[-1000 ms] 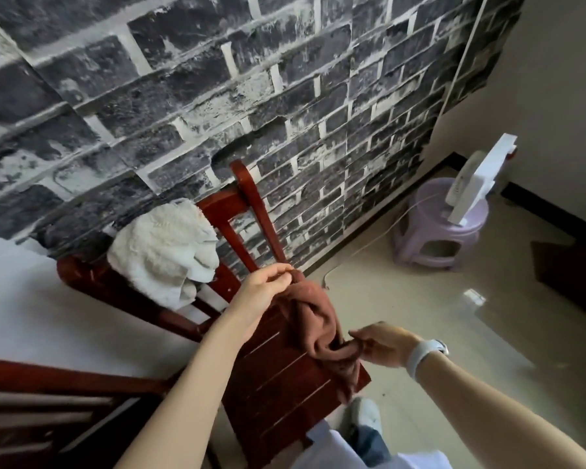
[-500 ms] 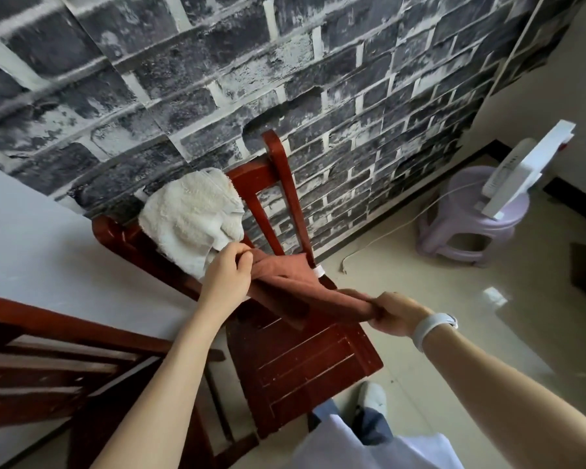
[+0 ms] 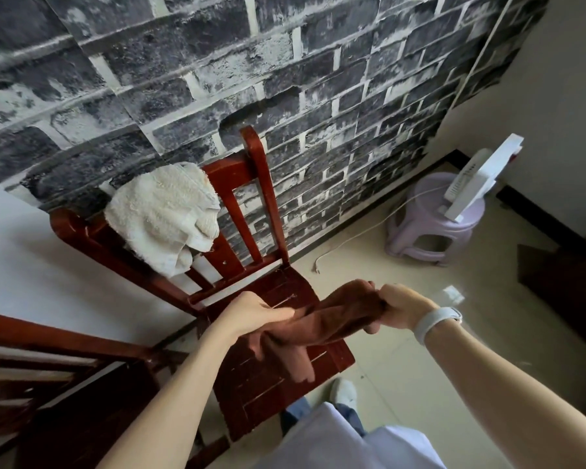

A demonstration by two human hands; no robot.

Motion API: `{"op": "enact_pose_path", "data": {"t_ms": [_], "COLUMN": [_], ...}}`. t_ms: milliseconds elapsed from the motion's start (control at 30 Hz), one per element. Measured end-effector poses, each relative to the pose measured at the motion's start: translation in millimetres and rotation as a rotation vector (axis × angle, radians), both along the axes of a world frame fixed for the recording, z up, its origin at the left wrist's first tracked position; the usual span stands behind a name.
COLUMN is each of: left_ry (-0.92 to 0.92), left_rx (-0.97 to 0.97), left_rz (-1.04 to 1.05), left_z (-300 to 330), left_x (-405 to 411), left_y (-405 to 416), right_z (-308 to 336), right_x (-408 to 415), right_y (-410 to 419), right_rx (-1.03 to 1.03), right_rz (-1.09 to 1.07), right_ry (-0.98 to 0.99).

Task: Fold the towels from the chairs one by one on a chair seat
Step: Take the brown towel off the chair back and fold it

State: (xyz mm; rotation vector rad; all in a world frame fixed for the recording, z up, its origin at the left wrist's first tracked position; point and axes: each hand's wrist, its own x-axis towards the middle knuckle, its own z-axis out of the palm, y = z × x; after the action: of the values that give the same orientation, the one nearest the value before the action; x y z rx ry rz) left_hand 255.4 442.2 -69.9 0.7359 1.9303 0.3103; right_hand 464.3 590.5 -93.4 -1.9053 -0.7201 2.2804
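Both hands, L [image 3: 251, 314] & R [image 3: 403, 311], grip brown towel [image 3: 332, 324] over chair seat [image 3: 278, 377].

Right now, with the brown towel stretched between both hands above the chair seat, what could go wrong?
1. The rust-brown terry towel is bunched between the left hand and right hand, with a tail hanging; it may land creased on the red wooden chair seat.
2. The cream-white towel sits loosely over the backrest and might slip if the chair gets bumped.

Dark brick-pattern wall [image 3: 183, 79], pale tiled floor [image 3: 420, 350], lilac plastic stool [image 3: 430, 231] (white fan [image 3: 481, 177] on top)
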Motion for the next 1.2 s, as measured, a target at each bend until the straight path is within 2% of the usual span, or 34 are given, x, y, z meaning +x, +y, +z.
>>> {"op": "enact_pose_path", "data": {"t_ms": [100,200,300,400,500,567,700,800,967,1100,1200], "left_ry": [0.074,-0.009,-0.027,0.039,0.147,0.195,0.209,0.228,0.276,0.277,0.175], "left_rx": [-0.009,0.085,0.203,0.363,0.461,0.531,0.641,0.643,0.685,0.691,0.684], "left_rz": [-0.128,-0.167,-0.156,-0.124,-0.013,0.12,0.273,0.308,0.486,0.48,0.587], "left_z": [-2.2,-1.2,3.5,11.0,18.6,20.4,25.3,26.1,28.8,24.6,17.9], "left_x": [2.0,4.2,7.8,7.2,-3.8,-13.8,-24.4,-23.7,-29.8,-33.1,-32.9], "left_y": [1.5,-0.3,-1.3,1.4,1.4,-1.7,-4.3,0.7,5.8,4.9,7.1], "right_z": [-12.8,-15.6,-6.4,2.7,5.8,8.4,18.0,24.6,38.8,35.0,34.4], "right_x": [4.2,6.3,3.9,-1.3,-11.0,-14.8,-17.7,-21.2,-0.3,12.9,13.3], "right_y": [5.1,4.6,2.4,2.9,5.4,10.0,20.0,21.9,32.9,38.1,42.9], "right_rx": [0.068,0.0,-0.121,-0.091,0.071,0.22,0.27,0.264,0.175,0.23,0.283], "right_rz": [-0.086,-0.161,0.0,0.156,0.097,-0.006,-0.194,-0.182,-0.097,0.037,-0.02], "right_ry": [-0.047,0.052,0.242,0.251,0.184,0.213,0.265,0.282,0.45,0.303,0.296]}}
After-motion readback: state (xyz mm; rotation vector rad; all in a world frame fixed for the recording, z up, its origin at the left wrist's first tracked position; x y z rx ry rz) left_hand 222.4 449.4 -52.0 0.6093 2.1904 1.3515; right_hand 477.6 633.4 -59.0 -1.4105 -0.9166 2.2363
